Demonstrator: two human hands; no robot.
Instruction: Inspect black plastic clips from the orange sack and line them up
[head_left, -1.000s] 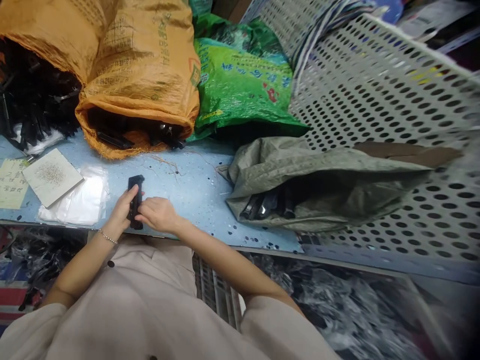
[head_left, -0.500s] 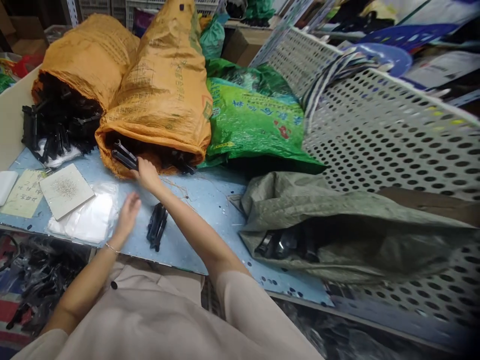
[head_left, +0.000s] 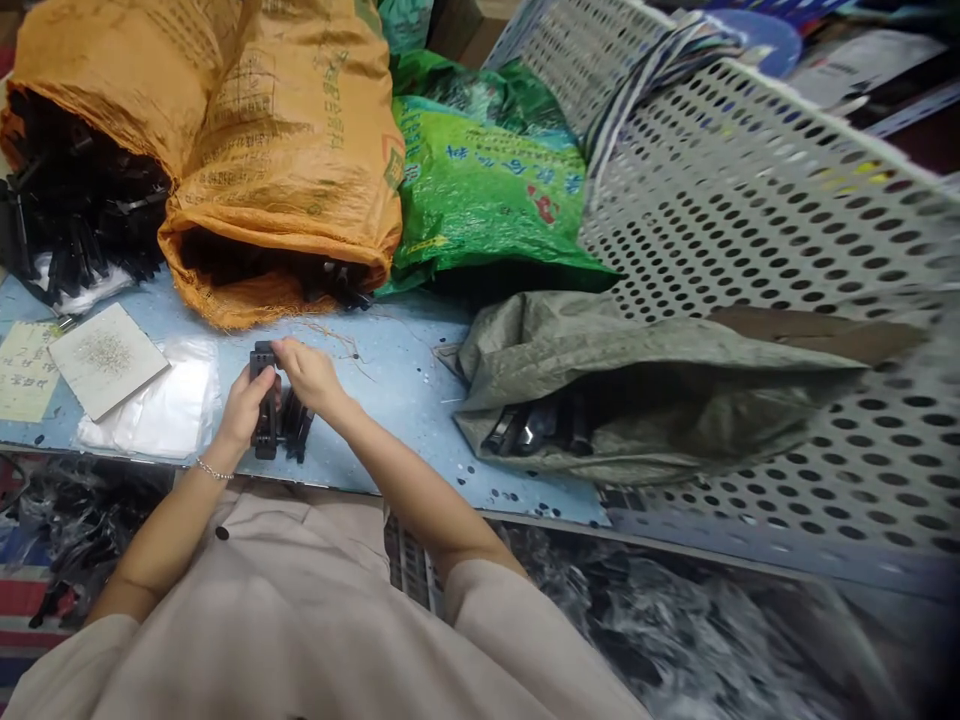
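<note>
A long black plastic part (head_left: 264, 415) stands between my two hands, its exact kind unclear. My left hand (head_left: 246, 405) is wrapped round its side, thumb across the front. At its top end, my right hand (head_left: 309, 376) grips with closed fingers. Just right of it, another black plastic part (head_left: 299, 428) lies on the blue work surface (head_left: 405, 400), partly covered by my right hand and wrist. Behind my hands, an orange woven sack (head_left: 300, 160) lies with its mouth towards me and dark parts inside.
Black parts (head_left: 82, 225) spill from a second orange sack (head_left: 112, 70) at left. A square tile (head_left: 109, 360) rests on clear plastic bags (head_left: 184, 405). Right of centre are a green sack (head_left: 487, 200) and a grey-green sack (head_left: 675, 440) by a perforated white crate (head_left: 750, 210).
My right hand has drawn a black plastic part from the orange sack's mouth towards me. My left hand, open before, now grips that part too. The view has tilted downward.
</note>
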